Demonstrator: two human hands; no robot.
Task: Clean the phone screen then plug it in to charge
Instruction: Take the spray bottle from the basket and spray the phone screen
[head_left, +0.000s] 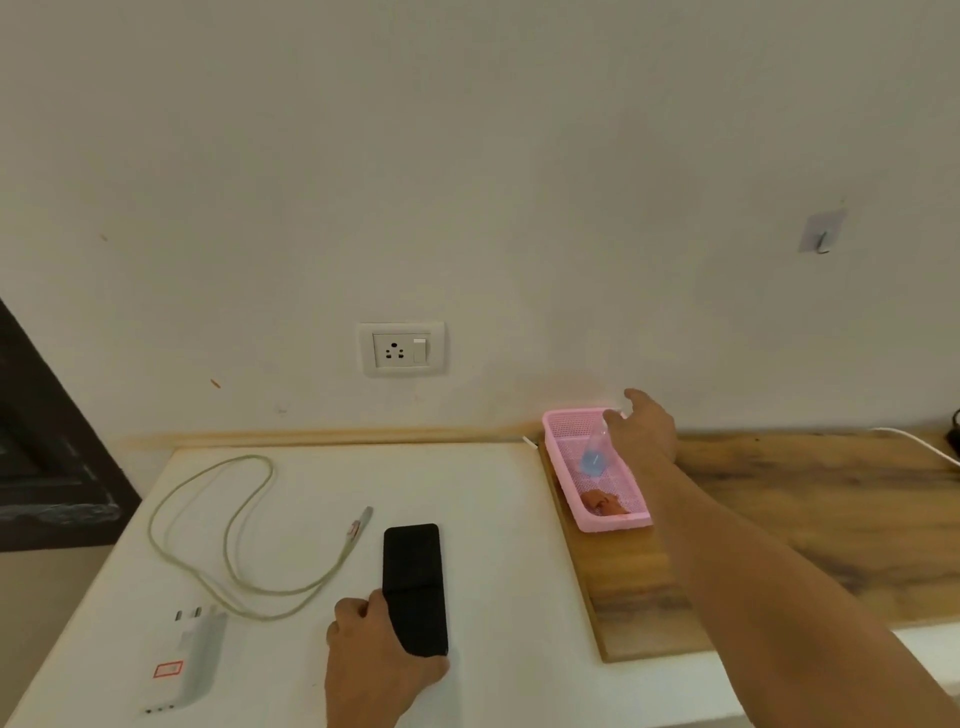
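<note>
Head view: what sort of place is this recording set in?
Probably a room in a home, at a charging spot: a white table against a plain wall with a wall socket, a charger with its cable, and a pink basket.

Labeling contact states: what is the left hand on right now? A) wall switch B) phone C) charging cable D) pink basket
B: the left hand grips the near end of the black phone lying on the white table, while the right hand reaches into the pink basket.

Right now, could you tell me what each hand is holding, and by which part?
The left hand grips the phone at its near end. The right hand reaches the spray bottle in the pink basket; whether it grips is unclear.
</note>
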